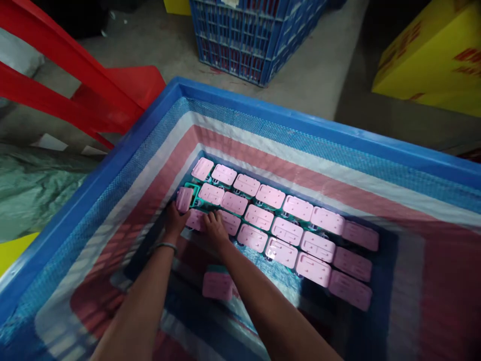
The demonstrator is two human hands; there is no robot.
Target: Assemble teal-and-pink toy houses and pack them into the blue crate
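Note:
Several pink rectangular plastic pieces (259, 217) with green undersides lie in three slanting rows on the bottom of a large blue crate (263, 107). At the left end of the middle row, my left hand (175, 220) is closed on a tilted pink plastic piece (184, 199); a green frame (194, 189) shows beside it. My right hand (216, 229) rests with fingers stretched out over the near row, between a pink piece (195, 219) on its left and another pink piece (230, 223) on its right. One more pink piece (217, 286) lies apart, nearer me, partly behind my right forearm.
Striped sheeting (150, 185) in red, white and blue lines the crate. Beyond its rim stand a blue slatted basket (240, 40) and a yellow box (432, 60). A red plastic chair (120, 90) leans in at the left, near green sheeting (37, 190).

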